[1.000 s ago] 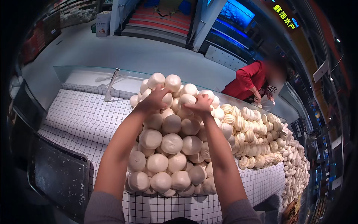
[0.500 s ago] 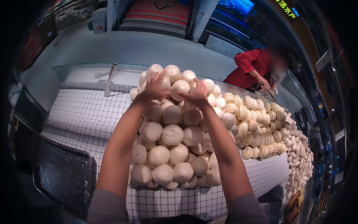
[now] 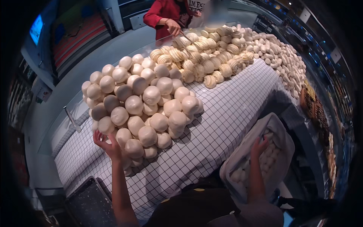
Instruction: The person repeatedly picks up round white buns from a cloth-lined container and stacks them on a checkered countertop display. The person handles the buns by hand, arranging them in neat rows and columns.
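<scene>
A large heap of round white steamed buns [image 3: 134,104] is stacked on a white checked cloth [image 3: 219,113]. At the heap's lower left edge my left hand [image 3: 107,143] is raised with its fingers apart, close against an outer bun; whether it touches cannot be made out. Off to the right, my right hand [image 3: 259,146] reaches down into a cloth-lined basket [image 3: 273,120] of smaller white buns [image 3: 270,160]. Its thumb and fingers look apart over the buns, and I see nothing held in it.
Ridged, rolled buns [image 3: 204,64] lie behind the heap, and small white pieces [image 3: 278,56] spread beyond them. Metal tongs [image 3: 72,118] rest at the left. A dark tray [image 3: 90,200] stands near the lower left. Across the counter, a person in red [image 3: 164,19] works with a utensil.
My view has turned right. Both hands have left the top of the heap: the left came down to its left edge, the right went across into the basket.
</scene>
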Demonstrator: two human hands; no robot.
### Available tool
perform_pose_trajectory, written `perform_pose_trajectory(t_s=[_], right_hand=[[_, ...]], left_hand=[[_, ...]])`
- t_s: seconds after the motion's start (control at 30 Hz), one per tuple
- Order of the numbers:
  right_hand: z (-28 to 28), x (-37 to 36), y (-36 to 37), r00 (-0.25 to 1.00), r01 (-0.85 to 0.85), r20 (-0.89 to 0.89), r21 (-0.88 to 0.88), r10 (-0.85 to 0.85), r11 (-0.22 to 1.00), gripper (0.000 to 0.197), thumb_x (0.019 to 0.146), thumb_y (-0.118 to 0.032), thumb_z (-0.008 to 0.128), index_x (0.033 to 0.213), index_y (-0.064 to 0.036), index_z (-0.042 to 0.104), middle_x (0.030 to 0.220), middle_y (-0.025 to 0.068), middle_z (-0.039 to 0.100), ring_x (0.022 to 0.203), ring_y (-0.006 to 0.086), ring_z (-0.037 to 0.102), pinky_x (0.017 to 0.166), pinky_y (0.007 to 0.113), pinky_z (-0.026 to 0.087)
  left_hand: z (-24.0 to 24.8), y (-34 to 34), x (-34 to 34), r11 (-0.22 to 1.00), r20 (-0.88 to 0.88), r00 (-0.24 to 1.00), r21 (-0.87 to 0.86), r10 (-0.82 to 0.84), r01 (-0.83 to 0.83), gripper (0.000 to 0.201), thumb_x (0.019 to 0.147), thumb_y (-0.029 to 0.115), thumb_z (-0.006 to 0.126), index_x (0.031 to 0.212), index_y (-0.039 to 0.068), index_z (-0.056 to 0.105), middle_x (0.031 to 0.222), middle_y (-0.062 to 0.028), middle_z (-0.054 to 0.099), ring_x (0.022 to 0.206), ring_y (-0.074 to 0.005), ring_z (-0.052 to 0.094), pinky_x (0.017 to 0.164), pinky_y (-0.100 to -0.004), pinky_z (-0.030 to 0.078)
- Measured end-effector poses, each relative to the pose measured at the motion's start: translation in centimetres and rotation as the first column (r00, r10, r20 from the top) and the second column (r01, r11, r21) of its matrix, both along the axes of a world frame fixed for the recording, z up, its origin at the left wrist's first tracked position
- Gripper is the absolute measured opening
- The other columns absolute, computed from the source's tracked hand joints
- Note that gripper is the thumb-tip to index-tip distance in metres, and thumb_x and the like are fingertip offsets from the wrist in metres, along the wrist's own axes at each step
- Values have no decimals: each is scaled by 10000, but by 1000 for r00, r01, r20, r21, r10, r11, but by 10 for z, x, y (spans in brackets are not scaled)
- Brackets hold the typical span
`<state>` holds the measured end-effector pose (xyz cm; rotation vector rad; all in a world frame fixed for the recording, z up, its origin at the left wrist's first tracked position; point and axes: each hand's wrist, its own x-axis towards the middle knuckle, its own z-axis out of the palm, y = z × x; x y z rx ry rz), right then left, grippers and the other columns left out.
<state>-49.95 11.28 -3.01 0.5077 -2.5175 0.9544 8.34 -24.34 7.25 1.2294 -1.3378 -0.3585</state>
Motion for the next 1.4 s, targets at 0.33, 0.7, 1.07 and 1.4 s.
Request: perform_pose_trajectory(t_s=[0.33,0.7,1.07,1.4], right_hand=[[-129,86,183,419,-526,904,167,84,834,618,937,-531,589,1264,-11,654,1434,294,491,1373,462,383,1174,486,311],[-98,112,153,370,-495,837,-190,404,848,967,697,-475,884,1411,5,441,1204,203,635,997,320,691,836,399,566],[-94,-95,164,637,-131,726,-229,259,965,605,910,-373,746,1351,-11,543,1253,182,620,1135,312,623,958,412,510],[-89,-280,38,743,-147,640,443,-197,884,984,697,-542,790,1522,-165,407,1614,271,142,1480,478,134,1174,620,214]], left_hand=[[-39,260,-216,494,78,497,318,-864,809,384,847,0,663,1221,63,600,1266,-143,553,1158,-290,551,906,-362,470],[-74,338,-367,-61,175,-236,666,-956,744,412,854,129,704,1257,95,622,1280,-167,603,1180,-334,601,976,-464,501],[-129,367,-406,-83,43,-355,939,-934,334,901,657,276,867,1441,117,451,1428,-256,408,1297,-440,497,1096,-458,446],[-127,364,-413,-76,26,-295,941,-955,330,860,679,290,860,1428,82,492,1427,-226,441,1326,-401,476,1146,-429,384]])
